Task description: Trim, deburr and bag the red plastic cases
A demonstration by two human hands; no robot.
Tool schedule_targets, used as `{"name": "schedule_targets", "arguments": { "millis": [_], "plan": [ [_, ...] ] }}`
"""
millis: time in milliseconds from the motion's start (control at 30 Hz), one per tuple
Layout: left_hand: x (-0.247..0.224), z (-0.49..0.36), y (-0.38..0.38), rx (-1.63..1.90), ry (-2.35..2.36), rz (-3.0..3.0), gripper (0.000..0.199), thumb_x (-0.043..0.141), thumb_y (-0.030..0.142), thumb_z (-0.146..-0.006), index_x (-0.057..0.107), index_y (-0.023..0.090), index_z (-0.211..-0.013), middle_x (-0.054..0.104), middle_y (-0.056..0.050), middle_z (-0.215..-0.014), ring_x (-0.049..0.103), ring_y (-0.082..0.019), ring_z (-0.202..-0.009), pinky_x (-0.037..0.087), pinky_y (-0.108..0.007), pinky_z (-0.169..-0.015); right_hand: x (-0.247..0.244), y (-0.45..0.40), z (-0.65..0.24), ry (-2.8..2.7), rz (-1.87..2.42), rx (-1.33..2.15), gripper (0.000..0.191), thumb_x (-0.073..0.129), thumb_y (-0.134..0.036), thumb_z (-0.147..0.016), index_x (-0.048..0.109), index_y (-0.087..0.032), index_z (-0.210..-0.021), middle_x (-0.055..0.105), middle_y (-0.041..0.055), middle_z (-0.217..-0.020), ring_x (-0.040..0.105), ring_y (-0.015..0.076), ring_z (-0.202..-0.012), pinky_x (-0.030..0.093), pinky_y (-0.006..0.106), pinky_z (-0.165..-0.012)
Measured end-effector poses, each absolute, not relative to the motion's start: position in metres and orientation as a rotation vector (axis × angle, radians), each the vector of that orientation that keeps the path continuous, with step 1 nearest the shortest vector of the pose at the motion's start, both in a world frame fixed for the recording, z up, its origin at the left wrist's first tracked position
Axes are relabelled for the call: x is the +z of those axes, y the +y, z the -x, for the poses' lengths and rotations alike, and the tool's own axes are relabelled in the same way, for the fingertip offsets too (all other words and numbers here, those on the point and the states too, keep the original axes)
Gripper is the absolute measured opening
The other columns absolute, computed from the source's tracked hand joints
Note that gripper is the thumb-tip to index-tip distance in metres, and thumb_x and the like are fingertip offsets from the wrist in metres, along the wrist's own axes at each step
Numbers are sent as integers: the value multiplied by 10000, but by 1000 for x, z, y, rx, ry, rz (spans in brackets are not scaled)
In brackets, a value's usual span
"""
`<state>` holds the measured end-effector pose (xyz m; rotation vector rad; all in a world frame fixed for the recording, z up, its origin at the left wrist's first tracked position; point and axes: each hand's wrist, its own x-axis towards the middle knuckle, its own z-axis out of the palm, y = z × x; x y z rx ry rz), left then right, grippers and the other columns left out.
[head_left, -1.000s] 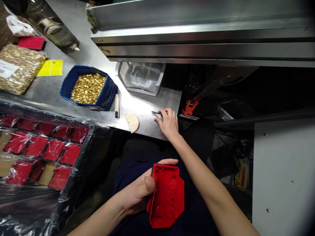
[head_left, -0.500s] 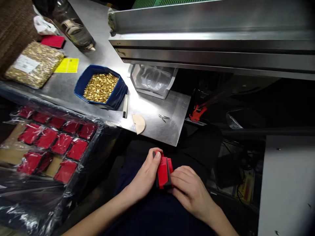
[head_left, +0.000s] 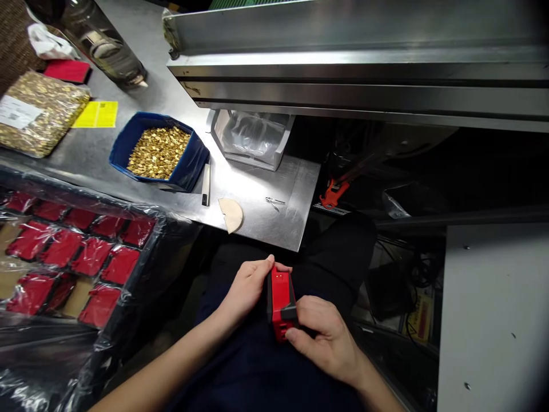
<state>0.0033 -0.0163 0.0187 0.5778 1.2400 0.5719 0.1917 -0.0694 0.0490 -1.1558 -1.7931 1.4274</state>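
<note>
A red and black block-shaped part (head_left: 281, 294) is held over my lap, below the metal table's front corner. My left hand (head_left: 249, 284) grips its upper left end, the thumb lying along the top edge and the other fingers mostly hidden behind it. At its lower right end, my right hand (head_left: 321, 332) pinches the part, thumb near the bottom and bent fingers against the black side. Two small gold-coloured dots show on the part's upper red face.
On the metal table (head_left: 253, 226) are a blue bin of gold pieces (head_left: 158, 153), a beige disc (head_left: 231, 215), a cutter (head_left: 206, 184), small metal snips (head_left: 274, 202) and a bottle (head_left: 105, 48). Plastic-wrapped red parts (head_left: 62, 248) fill a lined box at left. A metal beam (head_left: 343, 74) crosses above.
The red and black part has turned in my hands and shows a different face. My right thumb now rests on its lower end. The surroundings have shifted left in view.
</note>
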Motion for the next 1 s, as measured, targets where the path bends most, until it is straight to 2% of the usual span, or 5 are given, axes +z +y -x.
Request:
{"name": "schedule_targets", "arguments": {
  "millis": [133, 300, 533, 700, 1000],
  "plan": [
    [14, 3, -20, 641, 1256, -582, 483, 601, 582, -967, 816, 160, -1065, 804, -132, -1105, 717, -306, -1031, 523, -413, -967, 51, -67, -191, -1567, 1306, 1603, 363, 576, -457, -998, 726, -193, -801, 684, 28, -763, 617, 167, -732, 487, 296, -715],
    [40, 22, -22, 636, 1048, -968, 402, 604, 540, -983, 752, 290, -1260, 525, -60, -1588, 456, -325, -1468, 339, -461, -1237, 57, -64, -191, -1382, 1363, 1736, 322, 601, -439, -988, 745, -198, -831, 700, 21, -805, 657, 185, -814, 505, 300, -808],
    [45, 10, -29, 627, 1007, -924, 273, 630, 409, -986, 815, 271, -1131, 786, -78, -1217, 553, -323, -1367, 333, -526, -1241, 54, -66, -187, -1258, 1388, 1820, 349, 614, -457, -985, 728, -172, -817, 709, 20, -810, 613, 165, -763, 466, 284, -749],
    [42, 4, -28, 609, 1051, -827, 346, 571, 449, -1013, 813, 233, -1132, 749, -95, -1300, 577, -324, -1342, 366, -507, -1221, 53, -65, -190, -1197, 1430, 1862, 379, 611, -496, -981, 733, -162, -851, 700, 21, -806, 591, 170, -758, 455, 288, -741],
    [38, 6, -36, 613, 1019, -932, 419, 474, 500, -1051, 805, 263, -1147, 758, -74, -1283, 544, -304, -1375, 341, -505, -1230, 44, -65, -186, -1153, 1703, 1789, 603, 475, -628, -1007, 563, -170, -624, 484, -9, -597, 392, 128, -582, 305, 283, -554]
  ]
}}
